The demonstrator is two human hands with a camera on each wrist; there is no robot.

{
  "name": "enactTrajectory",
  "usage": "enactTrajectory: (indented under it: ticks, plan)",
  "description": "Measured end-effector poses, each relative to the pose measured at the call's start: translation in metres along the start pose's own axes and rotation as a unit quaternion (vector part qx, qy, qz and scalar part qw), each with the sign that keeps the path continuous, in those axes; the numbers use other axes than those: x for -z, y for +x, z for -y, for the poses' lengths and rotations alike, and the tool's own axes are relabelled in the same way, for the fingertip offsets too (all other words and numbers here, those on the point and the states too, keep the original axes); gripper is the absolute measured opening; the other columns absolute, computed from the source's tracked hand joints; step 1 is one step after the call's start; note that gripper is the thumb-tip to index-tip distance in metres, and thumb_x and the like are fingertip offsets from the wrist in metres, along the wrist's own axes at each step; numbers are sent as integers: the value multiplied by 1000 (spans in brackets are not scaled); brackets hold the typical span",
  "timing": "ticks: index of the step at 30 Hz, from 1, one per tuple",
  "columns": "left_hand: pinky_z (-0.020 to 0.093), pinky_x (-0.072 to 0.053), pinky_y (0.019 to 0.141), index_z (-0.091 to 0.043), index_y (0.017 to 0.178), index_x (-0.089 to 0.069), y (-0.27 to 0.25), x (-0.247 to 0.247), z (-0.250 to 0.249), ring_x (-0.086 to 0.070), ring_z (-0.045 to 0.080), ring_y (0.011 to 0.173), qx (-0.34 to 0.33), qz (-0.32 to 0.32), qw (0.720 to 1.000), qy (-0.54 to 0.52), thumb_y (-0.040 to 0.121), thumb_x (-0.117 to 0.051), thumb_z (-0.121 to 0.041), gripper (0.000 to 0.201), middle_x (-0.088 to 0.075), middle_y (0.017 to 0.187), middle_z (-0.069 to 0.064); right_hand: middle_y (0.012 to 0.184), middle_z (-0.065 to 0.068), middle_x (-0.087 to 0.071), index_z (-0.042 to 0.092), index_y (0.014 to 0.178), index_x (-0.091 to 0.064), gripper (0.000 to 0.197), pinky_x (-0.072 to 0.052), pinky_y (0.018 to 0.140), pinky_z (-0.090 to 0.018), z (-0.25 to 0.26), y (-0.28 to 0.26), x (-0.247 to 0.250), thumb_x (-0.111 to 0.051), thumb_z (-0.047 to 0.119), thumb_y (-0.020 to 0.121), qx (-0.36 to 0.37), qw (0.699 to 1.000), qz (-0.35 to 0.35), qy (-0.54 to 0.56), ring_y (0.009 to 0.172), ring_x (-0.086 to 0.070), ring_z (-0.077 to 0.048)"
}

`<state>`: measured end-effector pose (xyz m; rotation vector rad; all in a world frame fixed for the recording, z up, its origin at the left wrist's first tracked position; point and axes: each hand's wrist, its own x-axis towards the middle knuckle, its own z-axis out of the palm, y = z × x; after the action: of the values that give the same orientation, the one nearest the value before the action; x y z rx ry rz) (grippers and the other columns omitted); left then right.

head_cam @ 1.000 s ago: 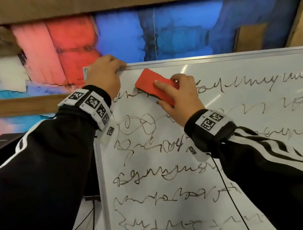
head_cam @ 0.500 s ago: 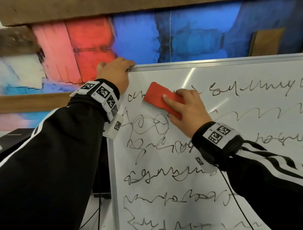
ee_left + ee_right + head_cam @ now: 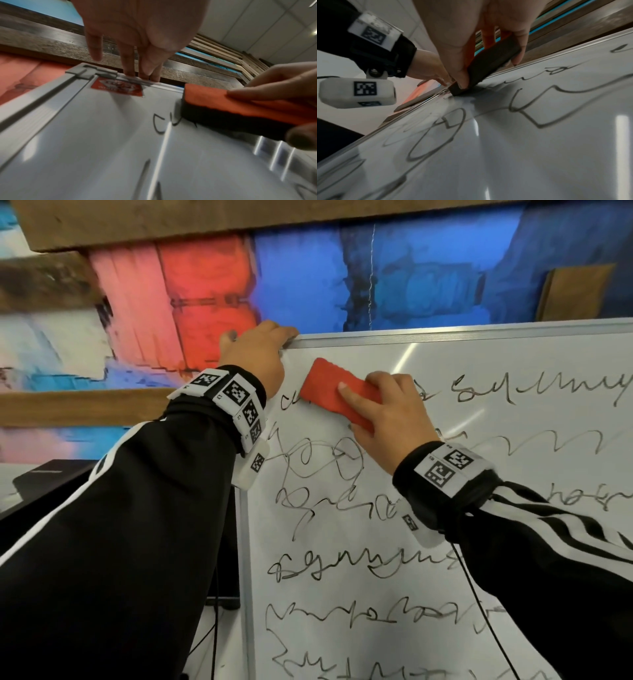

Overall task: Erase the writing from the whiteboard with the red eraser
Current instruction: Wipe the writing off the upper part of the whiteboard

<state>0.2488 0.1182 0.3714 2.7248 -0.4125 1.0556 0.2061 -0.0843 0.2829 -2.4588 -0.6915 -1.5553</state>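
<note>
Your left hand [image 3: 256,355] reaches up to the top left corner of the whiteboard [image 3: 445,542]. Its fingers [image 3: 127,63] curl over the thin metal frame [image 3: 445,336] and grasp this edge, and the wrist is bent a little toward the board. Your right hand [image 3: 383,419] lies against the board just beside the left one. Its fingers are grasping the red eraser [image 3: 330,387]: the thumb presses on the lower long side, the other fingers wrap the upper side, and the index finger lies flat on the red back.

The eraser is a rectangular block with rounded corners. It has a red, slightly rough top and a thick dark felt layer [image 3: 223,119] below. The felt touches the board in the top row of writing [image 3: 359,563], near the left corner, and the eraser is tilted so its left end points up. The board is glossy white and shows light reflections. Black looping scribbles cover it in several rows. A small red sticker [image 3: 118,86] sits in the corner under your left fingers. Both sleeves are black with white stripes.
</note>
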Motion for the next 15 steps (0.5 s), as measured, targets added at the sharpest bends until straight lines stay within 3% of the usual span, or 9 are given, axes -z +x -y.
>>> enactTrajectory:
  ticks: [5,10,15]
  plan:
    - [44,-15,105,-28,131,-46,-1,0,0,-46,22,118,-1,-3,1000,0,81,-37,4,60,-49,129,-1,104,-22,-60,10,114,-67,50,-49,73,-48,19,-1,-8,-75,14,65,44,998,32,19,85,-55,-42]
    - [41,-16,104,-28,134,-43,-4,-1,-1,-44,21,121,0,-6,1000,7,82,-38,3,61,-46,134,-2,103,-21,-60,12,114,-67,54,-49,74,-47,4,-1,1,-81,13,61,-19,1000,-11,-12,85,-55,-42]
    - [41,-19,100,-30,132,-44,0,-1,0,-47,20,118,2,-1,1000,10,83,-41,0,57,-48,130,-2,101,-21,-62,11,111,-68,57,-50,69,-45,33,4,-15,-84,14,57,19,1000,19,7,81,-56,-40]
